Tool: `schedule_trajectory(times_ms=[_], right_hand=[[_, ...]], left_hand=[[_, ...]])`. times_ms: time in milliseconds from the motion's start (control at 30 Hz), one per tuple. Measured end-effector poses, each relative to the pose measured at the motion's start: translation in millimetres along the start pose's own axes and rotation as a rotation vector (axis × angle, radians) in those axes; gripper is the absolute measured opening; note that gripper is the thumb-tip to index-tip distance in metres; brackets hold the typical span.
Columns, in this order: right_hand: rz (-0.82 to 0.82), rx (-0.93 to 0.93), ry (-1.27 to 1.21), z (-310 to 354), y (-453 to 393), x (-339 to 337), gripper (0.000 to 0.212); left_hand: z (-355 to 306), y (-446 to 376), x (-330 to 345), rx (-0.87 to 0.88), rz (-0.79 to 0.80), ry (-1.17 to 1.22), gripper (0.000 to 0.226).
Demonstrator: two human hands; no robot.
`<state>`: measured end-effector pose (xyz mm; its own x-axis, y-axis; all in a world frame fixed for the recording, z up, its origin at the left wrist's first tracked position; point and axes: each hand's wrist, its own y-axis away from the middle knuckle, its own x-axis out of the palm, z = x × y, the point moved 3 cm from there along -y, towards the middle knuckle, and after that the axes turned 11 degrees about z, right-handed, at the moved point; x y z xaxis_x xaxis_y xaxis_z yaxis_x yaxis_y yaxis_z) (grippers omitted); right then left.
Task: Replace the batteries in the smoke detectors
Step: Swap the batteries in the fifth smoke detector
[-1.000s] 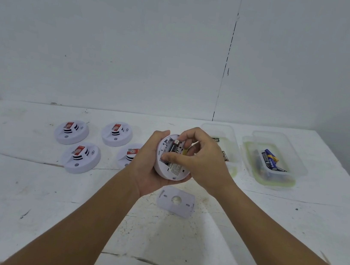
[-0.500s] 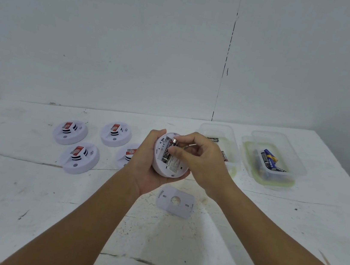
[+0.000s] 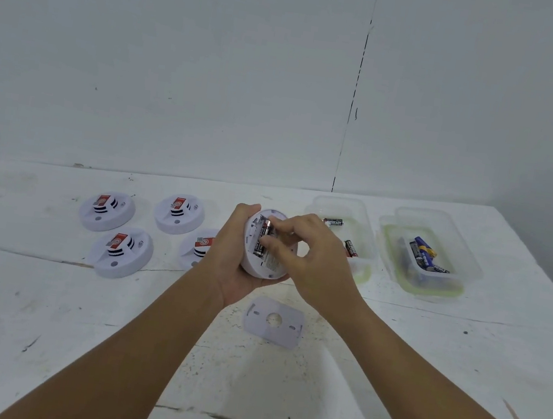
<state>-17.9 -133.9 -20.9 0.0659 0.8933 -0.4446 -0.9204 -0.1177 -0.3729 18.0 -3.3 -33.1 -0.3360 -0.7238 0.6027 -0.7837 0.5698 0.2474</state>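
I have the open smoke detector (image 3: 268, 243) cradled in my left hand (image 3: 231, 256), raised above the table (image 3: 39, 318) near the middle, back side tilted up toward the camera. My left grip is wrapped around its left rim and underside. My right hand (image 3: 310, 263) pinches a dark battery (image 3: 260, 242) between thumb and forefinger, right at the battery bay; I cannot tell whether it is going in or coming out.

The battery's long axis runs near to far across the bay, its metal cap pointing far, slightly right. The detector's disc stands tilted, its open back facing me.

What could go wrong: if my pinch slips off the smooth casing, the battery could drop onto the table and roll. If it is being fitted with the polarity reversed, the detector will not power. Forcing it at an angle could bend a contact spring.

The removed cover plate (image 3: 274, 321) lies just near of my hands. 4 more detectors (image 3: 107, 211) sit face up to the left. To the right are 2 clear tubs, the nearer-left tub (image 3: 364, 257) holding 2 dark batteries, the right tub (image 3: 465, 268) holding blue ones
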Motion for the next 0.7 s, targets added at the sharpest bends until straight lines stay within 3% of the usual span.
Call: schedule_trajectory(times_ms=[367,700], right_hand=[[0.000,-0.099,0.331,-9.0,-0.3,9.2,0.034],[0.010,-0.079,0.403,-14.6,-2.8,5.7,0.046]], left_hand=[[-2.5,-10.4,0.7,0.002,-0.075,-0.010,0.033],[-7.3,-26.0,1.0,-0.011,-0.114,-0.111,0.034]])
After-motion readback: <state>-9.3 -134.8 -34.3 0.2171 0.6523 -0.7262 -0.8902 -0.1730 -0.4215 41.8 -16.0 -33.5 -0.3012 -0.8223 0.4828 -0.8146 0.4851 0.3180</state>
